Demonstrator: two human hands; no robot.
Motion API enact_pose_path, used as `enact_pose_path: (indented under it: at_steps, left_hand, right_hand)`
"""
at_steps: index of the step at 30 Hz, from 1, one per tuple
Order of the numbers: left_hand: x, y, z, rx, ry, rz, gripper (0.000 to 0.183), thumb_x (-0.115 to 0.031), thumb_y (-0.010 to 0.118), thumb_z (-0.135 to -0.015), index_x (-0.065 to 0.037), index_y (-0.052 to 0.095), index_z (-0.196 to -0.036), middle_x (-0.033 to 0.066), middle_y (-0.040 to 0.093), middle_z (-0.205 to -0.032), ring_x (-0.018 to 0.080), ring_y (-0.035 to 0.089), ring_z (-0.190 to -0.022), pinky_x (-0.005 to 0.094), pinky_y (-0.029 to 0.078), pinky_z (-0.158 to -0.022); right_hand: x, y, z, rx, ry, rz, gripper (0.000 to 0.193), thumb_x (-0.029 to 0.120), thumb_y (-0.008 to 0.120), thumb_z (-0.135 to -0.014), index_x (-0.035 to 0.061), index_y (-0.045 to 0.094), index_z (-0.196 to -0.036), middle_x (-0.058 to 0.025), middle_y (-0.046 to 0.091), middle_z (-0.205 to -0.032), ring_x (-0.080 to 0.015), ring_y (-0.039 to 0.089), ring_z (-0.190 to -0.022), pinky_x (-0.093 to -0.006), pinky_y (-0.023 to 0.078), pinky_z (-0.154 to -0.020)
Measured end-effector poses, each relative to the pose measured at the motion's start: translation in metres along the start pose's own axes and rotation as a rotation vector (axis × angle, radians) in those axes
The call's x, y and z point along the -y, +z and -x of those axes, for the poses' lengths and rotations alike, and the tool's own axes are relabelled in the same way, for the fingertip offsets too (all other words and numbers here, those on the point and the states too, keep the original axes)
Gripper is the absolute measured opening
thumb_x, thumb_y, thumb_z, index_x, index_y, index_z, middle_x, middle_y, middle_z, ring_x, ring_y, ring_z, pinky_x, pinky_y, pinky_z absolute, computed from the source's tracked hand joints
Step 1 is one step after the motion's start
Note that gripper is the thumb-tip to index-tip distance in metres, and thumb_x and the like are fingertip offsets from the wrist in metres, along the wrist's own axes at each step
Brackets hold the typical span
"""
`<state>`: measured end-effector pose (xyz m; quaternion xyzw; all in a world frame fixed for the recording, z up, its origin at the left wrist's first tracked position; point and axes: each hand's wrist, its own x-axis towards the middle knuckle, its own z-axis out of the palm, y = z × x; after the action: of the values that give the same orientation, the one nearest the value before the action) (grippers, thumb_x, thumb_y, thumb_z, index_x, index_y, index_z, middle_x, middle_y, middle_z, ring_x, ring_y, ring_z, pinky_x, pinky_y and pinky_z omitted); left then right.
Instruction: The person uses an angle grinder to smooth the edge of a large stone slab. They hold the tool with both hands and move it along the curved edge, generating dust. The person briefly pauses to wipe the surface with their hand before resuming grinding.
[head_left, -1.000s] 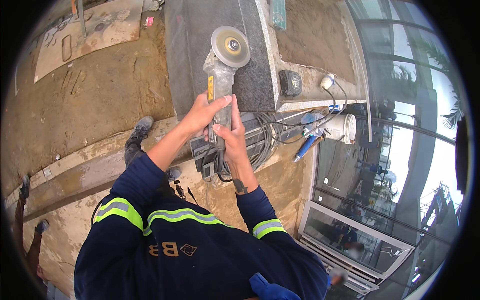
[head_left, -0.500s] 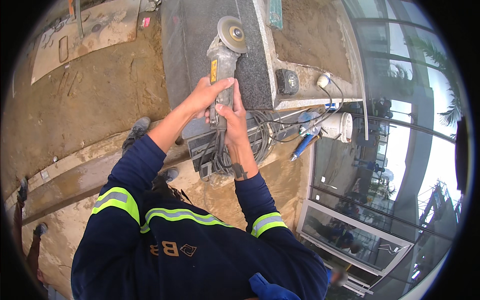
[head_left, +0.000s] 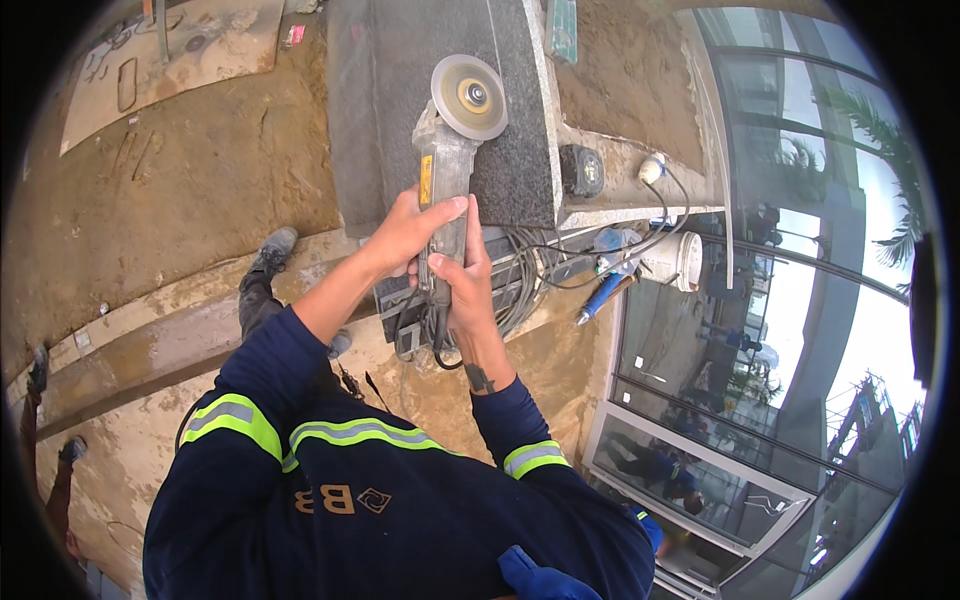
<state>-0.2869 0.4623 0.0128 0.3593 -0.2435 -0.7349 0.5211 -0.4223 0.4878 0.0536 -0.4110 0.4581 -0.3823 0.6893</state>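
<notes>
both my left hand [head_left: 410,231] and right hand [head_left: 466,284] are closed round the grinder [head_left: 447,160], over the dark slab [head_left: 382,130]; i'd do best gripping firmly, disc [head_left: 455,108] clear of the coiled cable [head_left: 527,284].

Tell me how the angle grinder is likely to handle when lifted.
The angle grinder is probably heaviest toward the end where the round disc sits, since it looks bulkier there. Its hard-looking body should stay stiff. The dark cord would likely flop, as it bends in a loose curve.
</notes>
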Motion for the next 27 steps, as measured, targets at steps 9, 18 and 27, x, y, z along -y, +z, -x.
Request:
enact_pose_path:
  at_steps: [9, 18, 27]
  left_hand:
    - [-0.014, -0.003, -0.022, -0.016, -0.018, -0.042, 0.058, -0.044, 0.068, -0.094, 0.004, 0.055, -0.124, 0.0134, 0.065, -0.082, 0.0173, 0.062, -0.048, 0.0301, 0.045, -0.028]
    - [-0.014, -0.006, -0.034, -0.03, -0.05, -0.05, 0.065, -0.048, 0.07, -0.091, 0.004, 0.054, -0.127, 0.0136, 0.065, -0.082, 0.018, 0.062, -0.047, 0.0309, 0.043, -0.027]
    - [-0.014, 0.002, 0.005, -0.037, -0.023, -0.042, 0.065, -0.046, 0.071, -0.092, 0.003, 0.052, -0.129, 0.0133, 0.065, -0.086, 0.0168, 0.06, -0.047, 0.0297, 0.043, -0.028]
  right_hand:
    - [0.009, -0.001, -0.024, 0.021, -0.012, 0.0, 0.099, 0.0, 0.063, -0.086, 0.0091, 0.007, -0.167, -0.0148, 0.065, -0.111, -0.0188, 0.067, -0.076, -0.033, 0.06, -0.065]
    - [0.008, -0.003, -0.032, 0.038, -0.032, -0.009, 0.102, 0.002, 0.065, -0.085, 0.0087, 0.003, -0.167, -0.0153, 0.065, -0.111, -0.0206, 0.067, -0.078, -0.0337, 0.06, -0.065]
    - [0.001, 0.002, -0.001, 0.029, -0.006, 0.051, 0.101, 0.008, 0.063, -0.086, 0.0092, 0.003, -0.167, -0.0198, 0.063, -0.112, -0.0248, 0.068, -0.079, -0.036, 0.06, -0.066]
